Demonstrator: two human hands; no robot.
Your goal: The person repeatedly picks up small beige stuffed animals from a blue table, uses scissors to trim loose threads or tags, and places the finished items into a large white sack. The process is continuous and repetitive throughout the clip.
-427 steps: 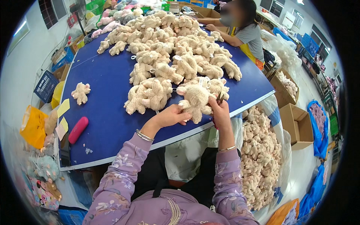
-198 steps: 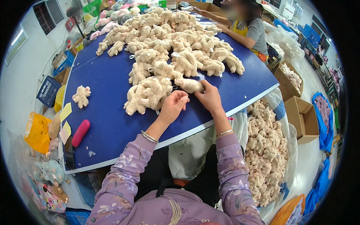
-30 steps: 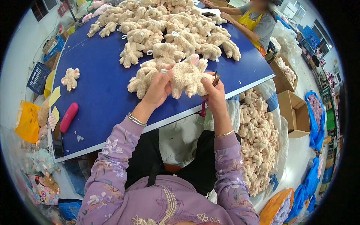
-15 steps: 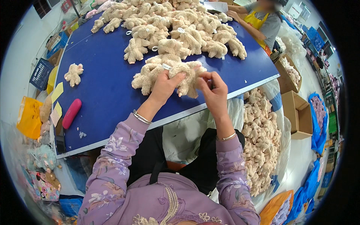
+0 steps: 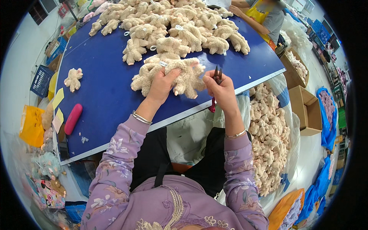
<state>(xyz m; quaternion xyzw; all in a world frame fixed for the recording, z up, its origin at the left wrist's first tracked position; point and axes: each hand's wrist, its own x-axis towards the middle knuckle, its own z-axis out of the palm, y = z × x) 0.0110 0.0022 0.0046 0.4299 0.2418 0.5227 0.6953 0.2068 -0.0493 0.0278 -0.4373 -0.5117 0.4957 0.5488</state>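
Left hand (image 5: 163, 85): wrapped round a cream plush toy (image 5: 188, 78), thumb on top, over the near part of the blue worktop (image 5: 103, 73).
Right hand (image 5: 221, 89): curled round dark snips (image 5: 217, 75), tips pointing up, over the worktop's near right part; from here I can't tell whether its fingertips touch the toy.
Plush heap (image 5: 168, 21): cream toys sprawled over the worktop's middle and far side, a few white loops poking out.
Lone plush (image 5: 73, 79): lying by the worktop's left edge.
Pink case (image 5: 73, 119): at the worktop's near left corner, beside yellow paper (image 5: 58, 98).
Sack of plush (image 5: 269, 142): full, below the worktop's right edge.
Co-worker (image 5: 264, 19): yellow apron, at the worktop's far right.
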